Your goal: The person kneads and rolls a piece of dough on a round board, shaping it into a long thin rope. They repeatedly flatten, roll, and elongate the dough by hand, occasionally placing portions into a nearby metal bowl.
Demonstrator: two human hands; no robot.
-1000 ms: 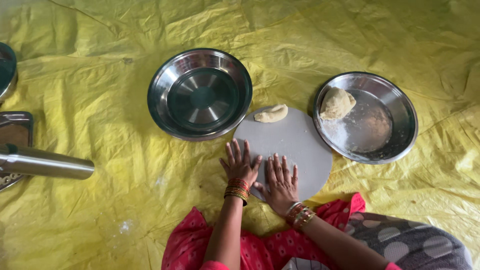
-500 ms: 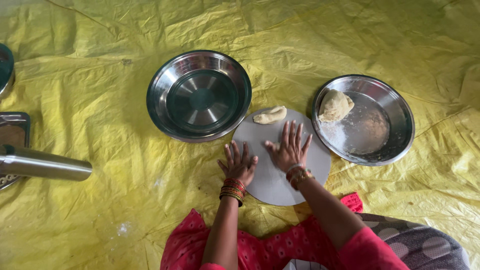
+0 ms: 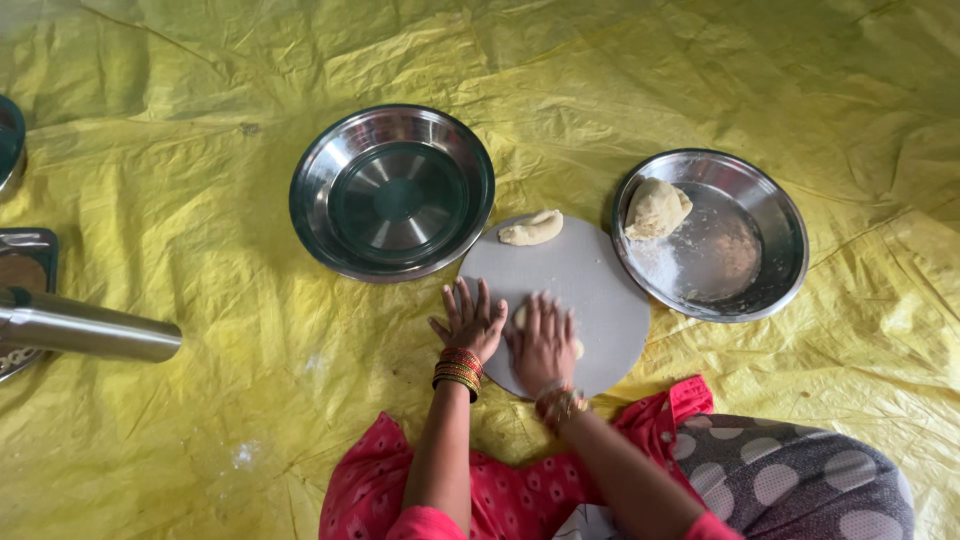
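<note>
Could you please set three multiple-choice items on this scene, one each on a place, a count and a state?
1. Where does the small dough strip lie?
A. On the far edge of the round board
B. In the empty steel bowl
C. On the yellow sheet

2. How many round steel dishes sit beside the board?
A. One
B. Two
C. Four

3. How is the right hand placed?
A. Lifted
B. Gripping a cup
C. Flat on dough

Answers: 1 A, the strip rests on the board's rim; 2 B, the bowl and the floured plate; 3 C, palm down, dough peeking out beneath.

no pkgs, no labels, no signs, no screens in view
</note>
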